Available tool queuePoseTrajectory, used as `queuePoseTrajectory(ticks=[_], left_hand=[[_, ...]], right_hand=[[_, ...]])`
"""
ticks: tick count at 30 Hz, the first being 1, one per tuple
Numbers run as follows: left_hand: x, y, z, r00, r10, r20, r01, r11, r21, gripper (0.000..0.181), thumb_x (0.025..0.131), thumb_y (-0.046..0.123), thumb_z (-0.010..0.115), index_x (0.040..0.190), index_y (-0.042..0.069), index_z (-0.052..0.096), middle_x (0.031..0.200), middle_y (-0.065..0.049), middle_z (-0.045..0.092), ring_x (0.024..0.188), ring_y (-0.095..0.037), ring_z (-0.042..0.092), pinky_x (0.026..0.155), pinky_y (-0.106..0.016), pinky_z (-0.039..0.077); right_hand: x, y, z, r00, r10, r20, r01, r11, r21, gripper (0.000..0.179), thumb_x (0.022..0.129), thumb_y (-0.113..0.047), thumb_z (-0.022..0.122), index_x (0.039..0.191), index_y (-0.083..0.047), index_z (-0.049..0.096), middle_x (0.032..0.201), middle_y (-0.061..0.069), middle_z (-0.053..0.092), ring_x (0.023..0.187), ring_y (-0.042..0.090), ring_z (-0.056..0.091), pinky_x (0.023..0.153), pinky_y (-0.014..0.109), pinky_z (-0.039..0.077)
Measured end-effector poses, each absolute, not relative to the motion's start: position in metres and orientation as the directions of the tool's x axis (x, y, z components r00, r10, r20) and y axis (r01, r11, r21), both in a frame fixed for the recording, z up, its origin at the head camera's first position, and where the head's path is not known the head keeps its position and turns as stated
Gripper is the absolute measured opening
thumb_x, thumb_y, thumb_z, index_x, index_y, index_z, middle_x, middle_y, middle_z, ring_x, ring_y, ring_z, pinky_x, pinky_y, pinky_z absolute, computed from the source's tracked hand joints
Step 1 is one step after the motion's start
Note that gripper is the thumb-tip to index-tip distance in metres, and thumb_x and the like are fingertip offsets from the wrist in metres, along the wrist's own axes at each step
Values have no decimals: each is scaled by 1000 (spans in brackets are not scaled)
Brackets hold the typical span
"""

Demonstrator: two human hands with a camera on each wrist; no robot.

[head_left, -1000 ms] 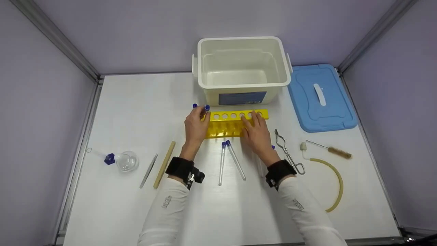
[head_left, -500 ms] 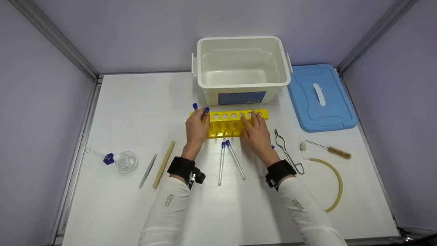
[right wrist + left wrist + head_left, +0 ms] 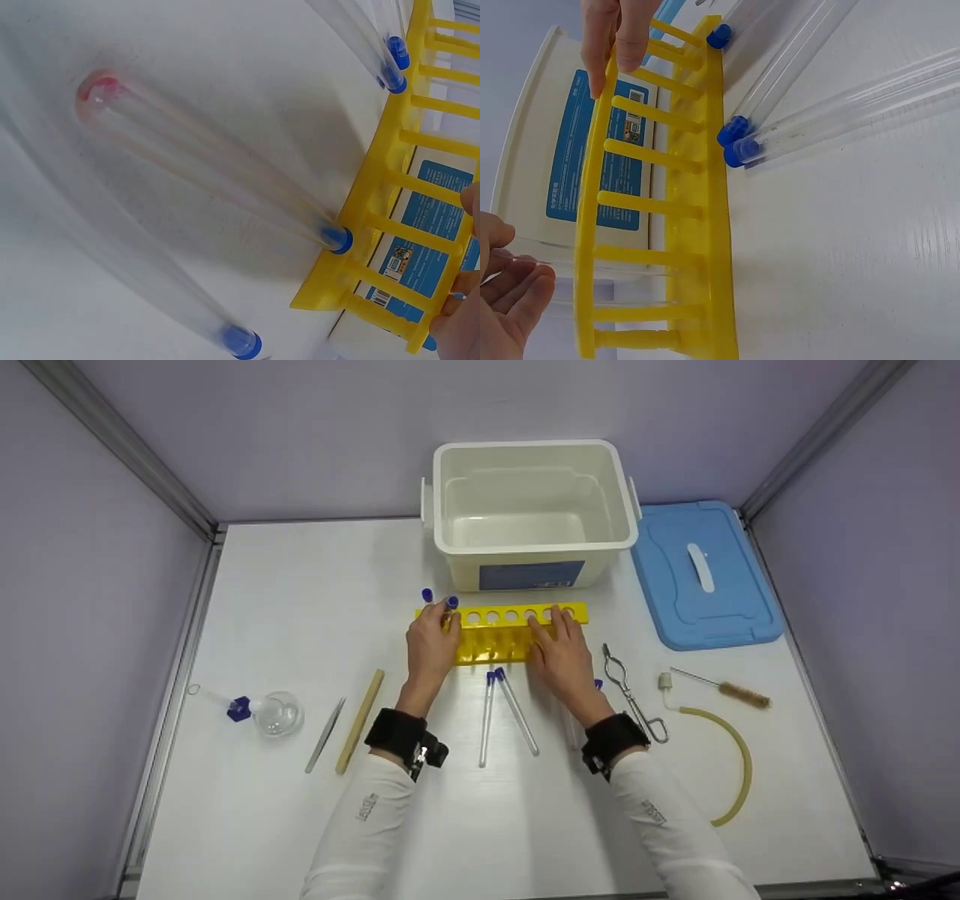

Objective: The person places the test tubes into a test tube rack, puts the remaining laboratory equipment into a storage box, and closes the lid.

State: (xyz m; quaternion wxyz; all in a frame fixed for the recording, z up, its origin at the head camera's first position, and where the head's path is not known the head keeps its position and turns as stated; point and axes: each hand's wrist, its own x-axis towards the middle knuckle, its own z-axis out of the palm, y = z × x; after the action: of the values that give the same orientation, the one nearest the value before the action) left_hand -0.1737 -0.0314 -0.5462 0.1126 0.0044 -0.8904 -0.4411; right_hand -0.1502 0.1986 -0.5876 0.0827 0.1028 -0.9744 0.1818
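Note:
At the left end of a yellow test tube rack, my left hand pinches a clear test tube whose blue cap shows above the fingers. The tube passes down through the rack's top bar. A second blue-capped test tube stands just left of it, mostly hidden by the hand. My right hand holds the rack's top bar near its right end, fingers over the holes. In front of the rack lie two capped test tubes; more tubes lie beneath my right forearm.
Behind the rack stands an open white bin, its blue lid to the right. Crucible tongs, a brush and a yellow hose lie right. Left are a wooden stick, tweezers and a glass flask.
My left hand and the cap of the pinched test tube have come down very slightly at the rack's left end. The right hand keeps its place on the rack.

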Motion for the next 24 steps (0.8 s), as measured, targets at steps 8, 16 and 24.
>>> queuePoseTrajectory(ticks=[8,16,24], left_hand=[[-158,-37,-546,-979,-103,179,75,629,774,35,102,13,66,132,-4,70,119,-23,76,107,-36,76,92,-45,63],[-141,-40,-548,-975,-95,200,91,650,754,30,101,12,68,127,-2,73,117,-21,75,101,-33,76,87,-46,63],[-134,-39,-555,-996,-17,85,50,691,721,34,102,17,67,130,-2,71,121,-19,74,106,-33,74,92,-45,62]], right_hand=[[-151,202,-588,-962,-165,217,-231,916,-329,46,105,-19,62,151,-12,58,162,31,42,151,49,39,128,58,33],[-152,205,-589,-964,-161,213,-226,918,-327,47,104,-19,62,151,-13,58,162,30,42,151,49,40,128,59,32],[-154,205,-590,-964,-161,213,-225,919,-325,47,104,-19,63,151,-12,58,162,31,42,151,49,39,129,58,31]])
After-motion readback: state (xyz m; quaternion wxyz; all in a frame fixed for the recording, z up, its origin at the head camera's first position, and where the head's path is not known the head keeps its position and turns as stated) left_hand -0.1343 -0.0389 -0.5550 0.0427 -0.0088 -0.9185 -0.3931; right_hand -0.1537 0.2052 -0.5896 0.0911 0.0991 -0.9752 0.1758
